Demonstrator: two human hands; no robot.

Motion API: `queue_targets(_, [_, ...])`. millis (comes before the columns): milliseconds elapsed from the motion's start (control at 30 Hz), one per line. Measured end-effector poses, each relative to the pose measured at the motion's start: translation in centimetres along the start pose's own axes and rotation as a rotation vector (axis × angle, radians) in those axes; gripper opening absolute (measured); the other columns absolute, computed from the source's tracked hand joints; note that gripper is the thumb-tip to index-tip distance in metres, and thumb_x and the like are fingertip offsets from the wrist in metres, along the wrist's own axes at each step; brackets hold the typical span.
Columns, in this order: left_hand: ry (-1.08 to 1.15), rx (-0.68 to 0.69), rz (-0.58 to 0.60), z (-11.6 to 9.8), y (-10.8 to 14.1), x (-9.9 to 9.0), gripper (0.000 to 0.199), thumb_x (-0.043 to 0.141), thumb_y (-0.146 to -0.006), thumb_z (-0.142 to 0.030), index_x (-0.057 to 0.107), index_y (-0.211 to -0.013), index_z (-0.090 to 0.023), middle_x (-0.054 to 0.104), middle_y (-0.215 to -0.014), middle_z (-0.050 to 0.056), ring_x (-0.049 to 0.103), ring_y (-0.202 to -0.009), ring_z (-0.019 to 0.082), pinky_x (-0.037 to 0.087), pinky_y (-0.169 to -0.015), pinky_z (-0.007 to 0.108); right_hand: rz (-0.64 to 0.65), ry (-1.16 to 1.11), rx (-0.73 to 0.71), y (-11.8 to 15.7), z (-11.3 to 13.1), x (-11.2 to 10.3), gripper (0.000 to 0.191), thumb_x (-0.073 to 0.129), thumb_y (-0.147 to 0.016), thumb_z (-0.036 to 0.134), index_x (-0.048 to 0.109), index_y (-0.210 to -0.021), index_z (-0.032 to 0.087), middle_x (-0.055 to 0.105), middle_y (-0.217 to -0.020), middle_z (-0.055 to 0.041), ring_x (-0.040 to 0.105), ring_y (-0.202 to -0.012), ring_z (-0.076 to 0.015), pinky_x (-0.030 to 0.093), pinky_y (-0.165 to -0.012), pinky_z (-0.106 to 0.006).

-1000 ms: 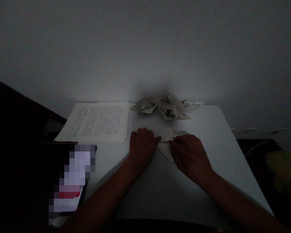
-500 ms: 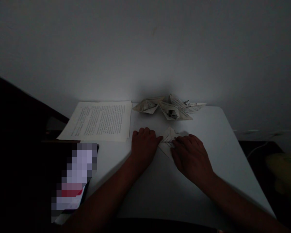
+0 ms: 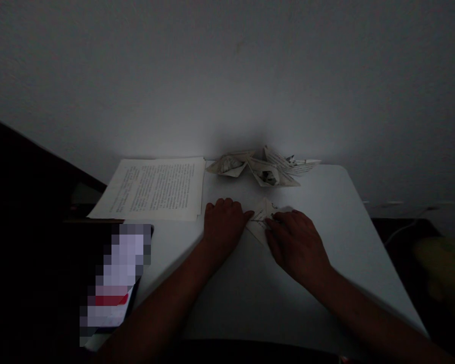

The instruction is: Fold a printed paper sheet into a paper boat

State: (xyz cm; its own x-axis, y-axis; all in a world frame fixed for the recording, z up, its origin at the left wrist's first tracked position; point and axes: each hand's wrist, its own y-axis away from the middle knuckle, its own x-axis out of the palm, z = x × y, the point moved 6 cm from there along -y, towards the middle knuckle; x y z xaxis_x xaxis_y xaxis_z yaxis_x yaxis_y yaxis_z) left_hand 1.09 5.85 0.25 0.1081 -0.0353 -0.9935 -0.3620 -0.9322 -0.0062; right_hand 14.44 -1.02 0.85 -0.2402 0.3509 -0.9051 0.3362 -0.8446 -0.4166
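A small piece of printed paper (image 3: 257, 231), folded into a diamond-like shape, lies on the white table between my hands. My left hand (image 3: 223, 222) is curled with its knuckles up, and its thumb presses the paper's left corner. On the other side, my right hand (image 3: 299, 241) bends its fingers over the right part of the paper, pinching it and hiding that side. Just beyond my hands sit several folded paper boats (image 3: 231, 167) made of printed sheets, touching one another near the wall.
A stack of printed sheets (image 3: 151, 189) lies at the table's back left. A phone (image 3: 123, 273) with a lit, blurred screen rests at the left edge. The grey wall (image 3: 227, 91) rises directly behind the white table (image 3: 356, 242). The room is dim.
My right hand has shifted slightly left along the folded paper. My left thumb stays on the left corner; the whole view has moved only a little.
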Motion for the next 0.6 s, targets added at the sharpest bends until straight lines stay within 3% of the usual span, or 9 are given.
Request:
queue_targets(300, [0.223, 0.004, -0.089, -0.4, 0.2, 0.1, 0.041, 0.061, -0.079, -0.055, 0.06, -0.093, -0.016, 0.06, -0.096, 0.008, 0.053, -0.097, 0.026, 0.039, -0.085, 0.038, 0.033, -0.121, 0.097, -0.1, -0.9, 0.3, 0.026, 0.055, -0.087, 0.025, 0.071, -0.106, 0.018, 0.066, -0.106, -0.0098, 0.055, -0.101, -0.0263, 0.039, -0.096, -0.046])
queue_targets(600, [0.163, -0.036, -0.04, -1.4, -0.5, 0.5, 0.048, 0.061, -0.076, -0.059, 0.062, -0.094, -0.015, 0.059, -0.1, 0.011, 0.051, -0.101, 0.03, 0.038, -0.086, 0.043, 0.037, -0.224, 0.179, 0.0, -1.8, 0.5, 0.026, 0.058, -0.082, 0.021, 0.071, -0.104, 0.02, 0.066, -0.106, -0.0082, 0.055, -0.103, -0.0262, 0.035, -0.096, -0.047])
